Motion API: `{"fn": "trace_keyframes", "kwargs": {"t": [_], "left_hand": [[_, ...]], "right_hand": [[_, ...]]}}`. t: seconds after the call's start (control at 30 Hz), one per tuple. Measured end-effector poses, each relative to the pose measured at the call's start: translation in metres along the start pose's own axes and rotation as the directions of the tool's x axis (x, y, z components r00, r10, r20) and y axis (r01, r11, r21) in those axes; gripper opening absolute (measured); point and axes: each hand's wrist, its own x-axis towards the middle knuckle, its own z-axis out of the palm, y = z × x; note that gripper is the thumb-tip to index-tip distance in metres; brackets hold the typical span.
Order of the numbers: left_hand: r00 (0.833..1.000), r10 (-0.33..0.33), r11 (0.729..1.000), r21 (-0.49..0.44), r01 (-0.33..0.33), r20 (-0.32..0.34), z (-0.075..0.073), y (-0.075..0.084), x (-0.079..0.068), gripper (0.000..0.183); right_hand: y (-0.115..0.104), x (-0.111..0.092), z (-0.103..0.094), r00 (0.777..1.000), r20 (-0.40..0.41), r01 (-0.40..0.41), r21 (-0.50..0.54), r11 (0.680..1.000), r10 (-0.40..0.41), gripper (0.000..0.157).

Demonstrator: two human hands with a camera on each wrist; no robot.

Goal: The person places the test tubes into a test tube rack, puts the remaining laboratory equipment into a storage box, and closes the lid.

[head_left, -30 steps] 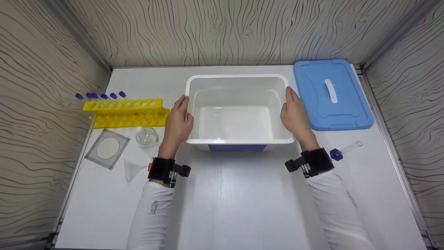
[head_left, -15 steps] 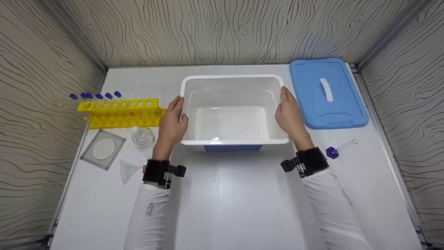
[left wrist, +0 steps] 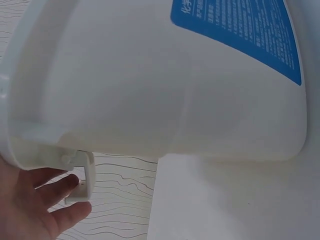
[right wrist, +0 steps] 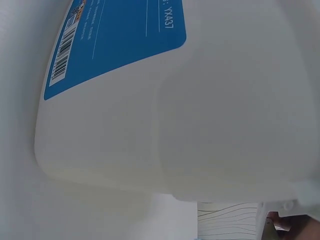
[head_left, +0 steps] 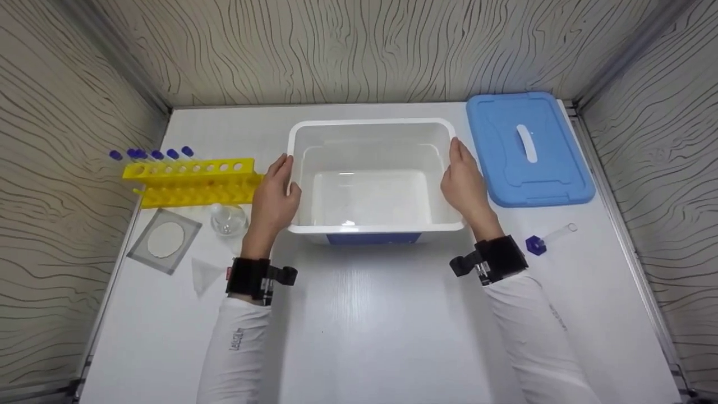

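Observation:
A white plastic storage box (head_left: 373, 230), lidless and with nothing inside, stands in the middle of the table. My left hand (head_left: 273, 199) holds its left side at the rim, thumb on the near inner side. In the left wrist view, several fingers (left wrist: 70, 215) lie under the rim against a white side clip (left wrist: 89, 180). On the opposite side, my right hand (head_left: 466, 182) grips the rim in the same way. Only part of that hand shows by its clip in the right wrist view. A blue label (right wrist: 120, 45) covers part of the box's front wall.
Left of the box are a yellow test tube rack (head_left: 190, 174) with several blue-capped tubes, a glass flask (head_left: 228, 221), a wire gauze (head_left: 165, 240) and a clear funnel (head_left: 206, 275). A blue lid (head_left: 530, 151) and a measuring cylinder (head_left: 555, 234), lying down, are on the right.
The whole head view has shifted slightly, so everything appears a little further left. Both hands keep their hold, and the box stays in about the same place on the table.

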Motion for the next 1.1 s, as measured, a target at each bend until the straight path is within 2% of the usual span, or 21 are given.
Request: {"fn": "trace_keyframes", "kwargs": {"t": [0.17,0.27,0.37,0.5,0.67,0.9,1.1], "left_hand": [[1.0,-0.006,0.996,-0.086,0.004,-0.025,-0.005,-0.004,-0.002,0.048],[0.998,-0.034,0.995,-0.099,0.028,-0.057,-0.013,-0.012,-0.004,0.044],[0.994,-0.07,0.996,-0.053,0.065,-0.089,-0.025,-0.023,-0.006,0.043],[0.991,-0.081,0.993,0.079,0.09,-0.106,-0.04,-0.04,-0.01,0.042],[0.993,-0.111,0.968,0.222,0.115,-0.028,-0.058,-0.059,-0.015,0.045],[0.982,-0.156,0.948,0.294,0.119,0.106,-0.073,-0.077,-0.025,0.052],[0.978,-0.167,0.938,0.325,0.12,0.122,-0.077,-0.085,-0.026,0.053]], "right_hand": [[0.0,-0.001,-0.001,1.0,0.006,-0.003,0.009,1.0,0.003,0.057],[0.0,-0.002,-0.001,1.0,0.007,-0.006,0.02,1.0,0.006,0.057],[-0.002,-0.002,0.0,1.0,0.01,-0.005,0.026,1.0,0.005,0.057],[-0.005,-0.001,0.001,1.0,0.007,-0.006,0.023,1.0,0.005,0.057],[-0.005,0.0,0.001,1.0,0.009,-0.006,0.026,1.0,0.006,0.057],[-0.005,0.004,0.001,1.0,0.014,-0.01,0.036,0.999,0.01,0.058],[-0.006,0.006,0.001,1.0,0.021,-0.015,0.041,0.999,0.014,0.058]]}}
